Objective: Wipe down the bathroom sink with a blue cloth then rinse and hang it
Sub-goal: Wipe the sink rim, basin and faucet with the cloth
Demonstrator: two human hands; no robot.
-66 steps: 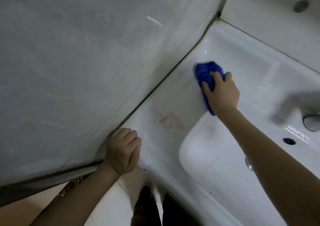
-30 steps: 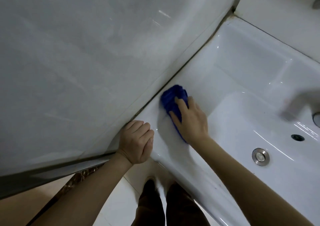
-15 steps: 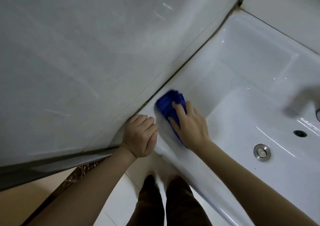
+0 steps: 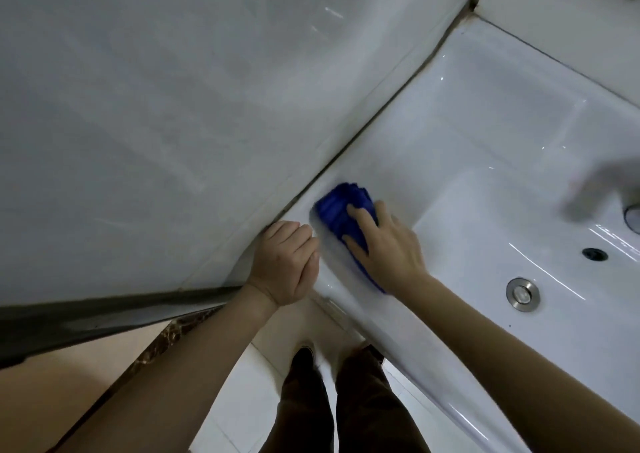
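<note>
One blue cloth [image 4: 337, 210] (bunched, ribbed) lies on the sink [image 4: 467, 133].

The sink [image 4: 485, 147] at right looks like glazed white ceramic, smooth and glossy with bright streaks of reflected light, and its round drain plug [image 4: 522, 294] is brushed, satin-looking metal. The blue cloth [image 4: 337, 206] in the middle of the frame is soft, matt fabric, bunched into ridges. The wall [image 4: 156, 106] filling the upper left is a dull grey-white surface with faint scuffs, while along the bottom lie pale, smooth floor tiles [image 4: 249, 400], a brown marbled, polished strip [image 4: 166, 334] and dark matt cloth trousers [image 4: 374, 400].
</note>
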